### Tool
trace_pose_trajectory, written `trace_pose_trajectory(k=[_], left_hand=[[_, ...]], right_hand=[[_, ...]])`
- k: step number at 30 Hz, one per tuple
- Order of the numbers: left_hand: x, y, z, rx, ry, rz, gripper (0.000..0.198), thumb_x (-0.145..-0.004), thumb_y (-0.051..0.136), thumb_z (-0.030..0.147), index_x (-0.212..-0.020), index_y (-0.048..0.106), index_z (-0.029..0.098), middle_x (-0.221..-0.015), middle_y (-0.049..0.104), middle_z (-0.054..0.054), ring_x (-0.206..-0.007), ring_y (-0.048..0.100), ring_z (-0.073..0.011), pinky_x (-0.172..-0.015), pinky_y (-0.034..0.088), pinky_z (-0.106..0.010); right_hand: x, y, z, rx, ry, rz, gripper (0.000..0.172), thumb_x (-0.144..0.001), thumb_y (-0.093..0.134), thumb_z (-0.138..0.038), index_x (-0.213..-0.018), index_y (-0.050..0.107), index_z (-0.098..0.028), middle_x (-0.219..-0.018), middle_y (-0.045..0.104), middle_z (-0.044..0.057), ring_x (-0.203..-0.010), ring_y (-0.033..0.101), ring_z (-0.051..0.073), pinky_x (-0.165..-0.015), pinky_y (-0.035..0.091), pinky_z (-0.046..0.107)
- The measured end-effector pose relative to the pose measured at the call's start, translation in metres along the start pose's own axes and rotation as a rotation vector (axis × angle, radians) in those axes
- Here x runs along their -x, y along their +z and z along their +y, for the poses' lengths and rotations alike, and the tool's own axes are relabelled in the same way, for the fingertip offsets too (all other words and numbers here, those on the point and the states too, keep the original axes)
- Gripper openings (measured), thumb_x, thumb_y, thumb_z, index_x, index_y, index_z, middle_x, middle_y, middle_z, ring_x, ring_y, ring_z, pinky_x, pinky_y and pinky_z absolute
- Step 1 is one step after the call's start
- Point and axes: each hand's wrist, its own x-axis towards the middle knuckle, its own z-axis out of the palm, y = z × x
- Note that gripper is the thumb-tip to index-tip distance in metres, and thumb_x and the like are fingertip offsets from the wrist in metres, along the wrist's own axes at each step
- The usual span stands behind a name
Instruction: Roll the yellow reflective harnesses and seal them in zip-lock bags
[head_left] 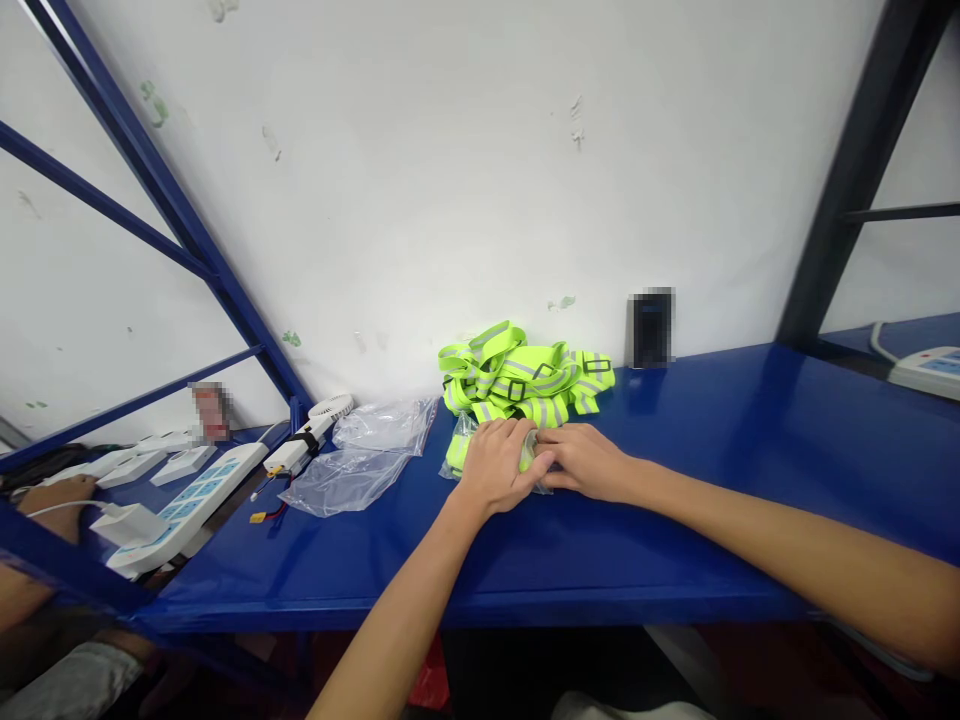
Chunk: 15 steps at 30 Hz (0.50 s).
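Note:
A clear plastic bag (456, 462) with neon yellow-green reflective strap inside lies on the blue table under my hands. My left hand (496, 468) rests over the bag, its fingers curled down onto it and its thumb pointing right. At the bag's right end, my right hand (589, 462) grips the plastic with bent fingers, close to my left thumb. Part of the bag is hidden beneath both hands. Just behind them sits a loose heap of neon yellow-green reflective straps (517, 375) with grey stripes and black buckles.
Flat clear plastic bags (352, 480) lie left of my hands, beside a white device with a small fan (330, 408) and wires. A dark upright box (651, 328) leans against the wall. Far left are a power strip (199, 500), blue frame bars and another person's hand (60, 500).

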Motion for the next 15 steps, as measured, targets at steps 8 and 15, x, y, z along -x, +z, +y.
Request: trace_pose_trajectory(k=[8, 15], left_hand=[[-0.011, 0.01, 0.017, -0.155, -0.174, 0.079, 0.042, -0.098, 0.029, 0.047, -0.093, 0.06, 0.018, -0.088, 0.068, -0.01, -0.088, 0.062, -0.0263, -0.083, 0.043, -0.041], [-0.019, 0.015, 0.022, -0.097, -0.351, 0.053, 0.048, -0.097, 0.025, 0.05, -0.091, 0.061, 0.018, -0.09, 0.07, -0.013, -0.092, 0.063, -0.0308, -0.084, 0.044, -0.046]], right_hand=[[-0.002, 0.022, -0.005, 0.072, 0.031, 0.094, 0.021, -0.086, 0.053, -0.02, -0.072, 0.068, -0.016, -0.072, 0.067, 0.01, -0.073, 0.059, 0.023, -0.068, 0.039, 0.034], [-0.003, 0.02, -0.004, -0.185, 0.17, -0.017, 0.024, -0.083, 0.054, -0.02, -0.061, 0.062, -0.017, -0.059, 0.062, 0.004, -0.053, 0.05, 0.015, -0.054, 0.033, 0.028]])
